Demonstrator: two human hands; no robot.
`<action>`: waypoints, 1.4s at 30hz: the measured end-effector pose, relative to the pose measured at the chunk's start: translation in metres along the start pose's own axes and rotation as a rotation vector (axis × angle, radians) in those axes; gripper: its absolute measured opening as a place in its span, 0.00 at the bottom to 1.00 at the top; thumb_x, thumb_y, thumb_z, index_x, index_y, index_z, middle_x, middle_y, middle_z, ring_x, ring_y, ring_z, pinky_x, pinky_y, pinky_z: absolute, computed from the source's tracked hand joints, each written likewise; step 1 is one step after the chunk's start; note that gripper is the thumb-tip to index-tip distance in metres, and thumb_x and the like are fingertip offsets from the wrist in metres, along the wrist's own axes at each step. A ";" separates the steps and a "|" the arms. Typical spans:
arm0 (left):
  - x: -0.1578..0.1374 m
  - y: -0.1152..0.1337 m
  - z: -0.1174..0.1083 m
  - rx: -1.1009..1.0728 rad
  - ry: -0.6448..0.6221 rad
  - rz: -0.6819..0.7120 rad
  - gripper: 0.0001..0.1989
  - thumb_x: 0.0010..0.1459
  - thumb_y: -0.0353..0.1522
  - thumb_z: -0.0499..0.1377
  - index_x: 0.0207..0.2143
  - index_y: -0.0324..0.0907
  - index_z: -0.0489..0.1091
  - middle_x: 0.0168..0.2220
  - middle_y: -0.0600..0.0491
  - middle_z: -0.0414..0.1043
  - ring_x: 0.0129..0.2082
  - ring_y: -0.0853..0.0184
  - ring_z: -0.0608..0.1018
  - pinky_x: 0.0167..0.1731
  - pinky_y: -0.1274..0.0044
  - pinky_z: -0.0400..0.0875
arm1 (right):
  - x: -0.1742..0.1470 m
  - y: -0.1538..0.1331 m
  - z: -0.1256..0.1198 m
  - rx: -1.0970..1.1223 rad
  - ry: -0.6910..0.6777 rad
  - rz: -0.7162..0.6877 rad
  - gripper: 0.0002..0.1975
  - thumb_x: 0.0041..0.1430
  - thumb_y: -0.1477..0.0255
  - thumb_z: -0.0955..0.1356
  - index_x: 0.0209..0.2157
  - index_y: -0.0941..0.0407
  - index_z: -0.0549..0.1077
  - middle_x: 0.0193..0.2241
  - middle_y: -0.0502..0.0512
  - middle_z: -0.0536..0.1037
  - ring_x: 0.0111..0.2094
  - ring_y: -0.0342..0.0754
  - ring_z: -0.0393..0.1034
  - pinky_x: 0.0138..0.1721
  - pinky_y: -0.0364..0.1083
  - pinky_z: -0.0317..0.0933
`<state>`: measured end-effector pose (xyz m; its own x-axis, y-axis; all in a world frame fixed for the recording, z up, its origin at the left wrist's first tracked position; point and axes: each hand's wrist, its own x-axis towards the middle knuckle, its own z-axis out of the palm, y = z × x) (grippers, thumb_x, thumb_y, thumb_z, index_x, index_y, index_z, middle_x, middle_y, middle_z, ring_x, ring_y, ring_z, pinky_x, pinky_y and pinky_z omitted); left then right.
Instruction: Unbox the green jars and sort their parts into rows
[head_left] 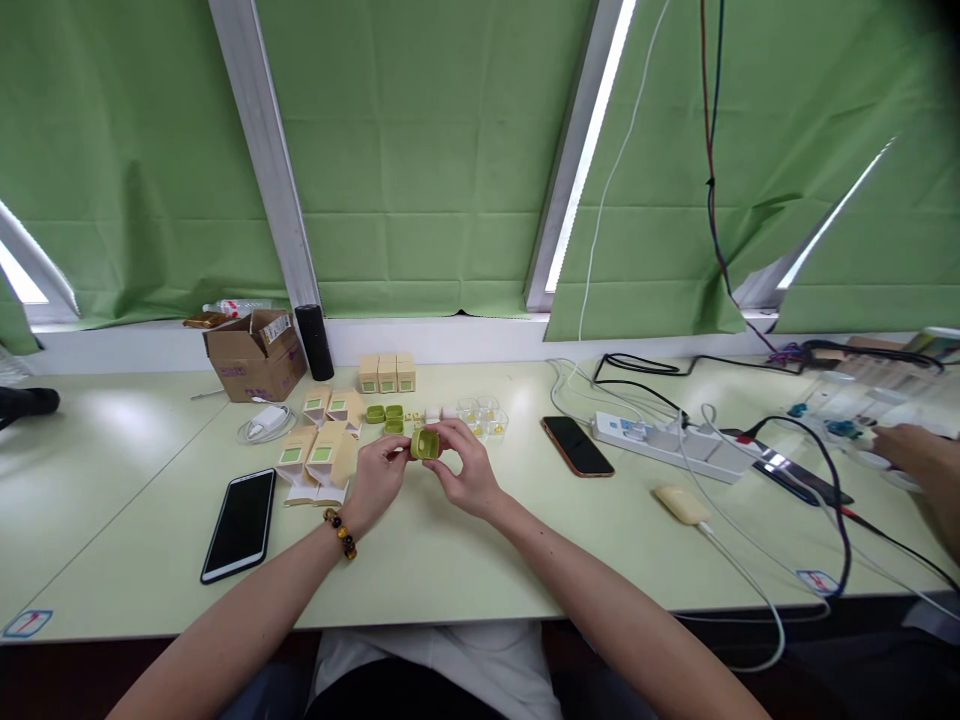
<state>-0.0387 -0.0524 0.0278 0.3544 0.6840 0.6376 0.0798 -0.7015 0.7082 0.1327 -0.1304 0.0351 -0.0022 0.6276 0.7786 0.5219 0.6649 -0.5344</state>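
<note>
Fingers, left hand (pixel 379 482): drawn together, pinching left side of green case; beaded bracelet (pixel 341 535) worn at wrist
Green case (pixel 425 444): held between both hands above table (pixel 450 575), open side facing camera
Fingers, right hand (pixel 472 472): curved round right side of same case, thumb lower, forefinger higher
Far left: black object (pixel 26 404), only partly in view
White-edged phone (pixel 240 525): flat, screen dark, near front edge
Carton (pixel 251 370): flaps raised, set toward wall
White charger (pixel 265 422): in front of carton, cable looped about it
Black cylinder (pixel 314 343): upright, just beside carton
Open kraft boxes (pixel 339 462): four counted, near left hand
Closed kraft boxes (pixel 386 374): three in a row, nearer wall
Other green cases (pixel 394 427): three grouped, a little beyond held case, to its left
Clear containers (pixel 487 405): clustered beyond right hand; small yellow bits in some
Orange-edged phone (pixel 579 446): flat, screen dark
Power strip (pixel 675 446): white, plugs fitted, cables trailing
Cream block (pixel 681 504): cabled at one end
Far right: co-worker's hand (pixel 911 447), details blurred
</note>
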 end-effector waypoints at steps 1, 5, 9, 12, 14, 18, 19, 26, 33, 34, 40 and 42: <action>0.000 -0.001 0.000 0.007 0.006 0.016 0.10 0.62 0.29 0.60 0.35 0.46 0.82 0.32 0.52 0.81 0.33 0.63 0.82 0.37 0.71 0.79 | 0.000 -0.001 0.000 -0.005 -0.007 -0.007 0.23 0.65 0.72 0.71 0.60 0.47 0.71 0.49 0.61 0.73 0.46 0.55 0.72 0.44 0.56 0.74; -0.001 -0.002 0.000 0.004 0.029 0.041 0.10 0.62 0.29 0.60 0.35 0.46 0.81 0.33 0.52 0.81 0.34 0.64 0.81 0.37 0.71 0.78 | 0.000 -0.003 0.001 -0.027 -0.025 -0.030 0.25 0.65 0.74 0.70 0.62 0.46 0.70 0.49 0.60 0.72 0.44 0.55 0.71 0.43 0.56 0.73; 0.000 0.001 0.001 -0.053 0.019 -0.012 0.08 0.61 0.29 0.61 0.35 0.46 0.82 0.34 0.51 0.82 0.35 0.63 0.82 0.38 0.71 0.79 | 0.000 -0.002 0.000 -0.019 -0.019 -0.027 0.25 0.64 0.74 0.70 0.62 0.46 0.70 0.49 0.60 0.72 0.45 0.55 0.72 0.44 0.56 0.74; 0.001 0.003 0.001 -0.160 -0.028 -0.092 0.09 0.60 0.32 0.63 0.42 0.44 0.81 0.41 0.48 0.83 0.40 0.60 0.83 0.42 0.68 0.81 | 0.001 0.001 0.000 -0.037 -0.001 -0.021 0.27 0.64 0.74 0.70 0.63 0.46 0.69 0.52 0.60 0.74 0.43 0.53 0.73 0.45 0.56 0.74; 0.002 0.003 -0.001 -0.242 -0.066 -0.111 0.15 0.60 0.33 0.64 0.50 0.43 0.79 0.50 0.44 0.81 0.48 0.57 0.83 0.47 0.65 0.82 | 0.001 0.003 -0.002 -0.064 0.006 -0.019 0.28 0.64 0.75 0.70 0.64 0.46 0.66 0.53 0.60 0.76 0.40 0.52 0.73 0.44 0.57 0.74; 0.004 0.000 -0.007 -0.395 -0.197 -0.075 0.25 0.62 0.37 0.65 0.61 0.45 0.72 0.63 0.41 0.72 0.62 0.52 0.76 0.59 0.60 0.75 | 0.002 0.005 -0.009 -0.182 -0.079 -0.050 0.30 0.63 0.77 0.70 0.64 0.48 0.63 0.49 0.60 0.78 0.39 0.54 0.72 0.41 0.57 0.73; 0.005 -0.001 -0.008 -0.418 -0.235 -0.077 0.27 0.62 0.37 0.66 0.62 0.45 0.71 0.64 0.41 0.70 0.63 0.52 0.75 0.61 0.59 0.73 | 0.003 0.005 -0.011 -0.214 -0.109 -0.065 0.29 0.63 0.77 0.69 0.64 0.49 0.63 0.49 0.61 0.78 0.41 0.55 0.72 0.42 0.58 0.73; 0.003 -0.005 0.001 -0.400 -0.222 -0.170 0.30 0.58 0.32 0.69 0.63 0.46 0.72 0.66 0.44 0.69 0.66 0.52 0.71 0.67 0.58 0.66 | 0.005 0.005 -0.020 -0.294 -0.181 -0.136 0.30 0.62 0.81 0.67 0.64 0.51 0.61 0.50 0.62 0.77 0.47 0.58 0.72 0.47 0.60 0.73; 0.002 0.001 0.004 -0.308 -0.150 -0.106 0.25 0.55 0.27 0.68 0.56 0.46 0.75 0.59 0.45 0.72 0.59 0.57 0.75 0.62 0.63 0.70 | 0.005 0.002 -0.015 -0.183 -0.048 -0.143 0.20 0.66 0.80 0.65 0.57 0.51 0.68 0.57 0.64 0.74 0.56 0.57 0.71 0.48 0.56 0.74; 0.002 0.002 0.004 -0.276 -0.137 -0.096 0.23 0.55 0.27 0.68 0.55 0.46 0.75 0.57 0.46 0.72 0.58 0.58 0.76 0.61 0.63 0.72 | 0.005 0.001 -0.014 -0.191 -0.037 -0.153 0.17 0.66 0.79 0.65 0.54 0.51 0.70 0.56 0.64 0.75 0.57 0.57 0.71 0.50 0.57 0.74; 0.000 0.013 0.000 0.023 -0.047 0.078 0.19 0.56 0.28 0.69 0.50 0.45 0.73 0.49 0.48 0.72 0.49 0.60 0.77 0.53 0.65 0.75 | 0.003 -0.002 -0.007 -0.421 0.054 -0.190 0.11 0.64 0.77 0.68 0.46 0.52 0.78 0.51 0.61 0.77 0.52 0.58 0.69 0.51 0.59 0.72; -0.002 0.014 0.000 0.087 -0.044 0.150 0.19 0.57 0.28 0.69 0.50 0.45 0.72 0.48 0.48 0.72 0.49 0.59 0.77 0.52 0.65 0.76 | 0.003 -0.003 -0.005 -0.478 0.068 -0.179 0.11 0.62 0.78 0.69 0.44 0.51 0.79 0.49 0.60 0.77 0.53 0.59 0.66 0.51 0.60 0.71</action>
<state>-0.0379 -0.0633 0.0365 0.4088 0.5618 0.7192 0.1022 -0.8113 0.5757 0.1356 -0.1326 0.0405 -0.0800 0.4829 0.8720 0.8502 0.4898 -0.1932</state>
